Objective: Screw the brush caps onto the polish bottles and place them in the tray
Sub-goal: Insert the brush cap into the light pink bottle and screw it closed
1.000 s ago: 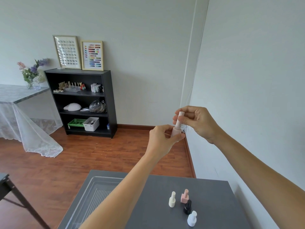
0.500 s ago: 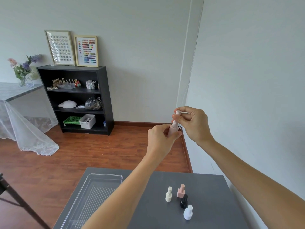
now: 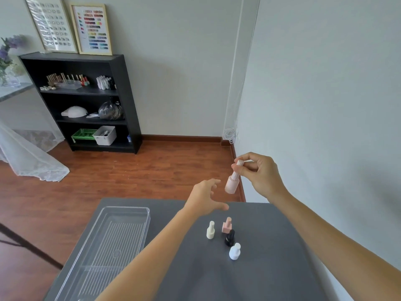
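My right hand (image 3: 259,172) pinches the ribbed cap of a pale pink polish bottle (image 3: 232,184), which hangs tilted in the air above the far edge of the dark grey table (image 3: 271,257). My left hand (image 3: 205,199) is just left of and below the bottle, fingers spread, holding nothing. Several capped bottles stand together on the table: a cream bottle (image 3: 210,230), a pink square bottle (image 3: 227,225), a black bottle (image 3: 229,237) and a white bottle (image 3: 235,251). A clear plastic tray (image 3: 121,210) lies on the table's left side with nothing in it.
A grey wall runs close along the table's right side. Beyond the table is wooden floor, a black bookshelf (image 3: 128,101) with nail supplies against the far wall, and a lace-draped table (image 3: 26,157) at the far left. A dark stand leg (image 3: 28,246) crosses the lower left.
My left hand has let go of the pink bottle and opened below it. My right hand alone holds the bottle by its cap. The view has tilted down toward the table.
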### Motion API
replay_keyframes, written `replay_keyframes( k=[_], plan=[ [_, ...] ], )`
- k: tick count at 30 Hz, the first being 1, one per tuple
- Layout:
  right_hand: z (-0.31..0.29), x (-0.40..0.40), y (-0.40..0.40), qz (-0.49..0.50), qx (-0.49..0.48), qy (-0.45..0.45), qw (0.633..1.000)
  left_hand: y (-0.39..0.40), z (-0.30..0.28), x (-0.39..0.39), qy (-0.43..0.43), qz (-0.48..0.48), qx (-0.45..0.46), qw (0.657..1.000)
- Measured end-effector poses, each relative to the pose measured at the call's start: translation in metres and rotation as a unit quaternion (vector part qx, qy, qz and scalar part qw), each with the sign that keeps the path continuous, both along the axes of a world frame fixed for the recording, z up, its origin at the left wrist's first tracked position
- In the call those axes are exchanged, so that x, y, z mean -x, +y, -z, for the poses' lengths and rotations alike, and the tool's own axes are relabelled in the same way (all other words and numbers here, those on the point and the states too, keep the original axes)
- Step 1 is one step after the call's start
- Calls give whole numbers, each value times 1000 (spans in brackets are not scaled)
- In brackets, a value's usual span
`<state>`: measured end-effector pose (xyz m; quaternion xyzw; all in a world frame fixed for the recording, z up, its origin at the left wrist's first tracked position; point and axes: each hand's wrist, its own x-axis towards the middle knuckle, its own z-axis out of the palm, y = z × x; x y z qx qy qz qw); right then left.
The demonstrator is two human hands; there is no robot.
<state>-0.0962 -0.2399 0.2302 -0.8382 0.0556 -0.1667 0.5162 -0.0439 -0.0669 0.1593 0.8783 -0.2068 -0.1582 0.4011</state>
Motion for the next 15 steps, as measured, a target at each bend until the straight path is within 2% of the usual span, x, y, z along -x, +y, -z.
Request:
replay_keyframes(
  k=[6,15],
  plan=[
    [37,12,-27,36,2,45,998,-10,70,10,39,15,-180,983],
    [63,7,-41,13,16,88,996,-19,111,16,79,-107,-150,980]
  ],
)
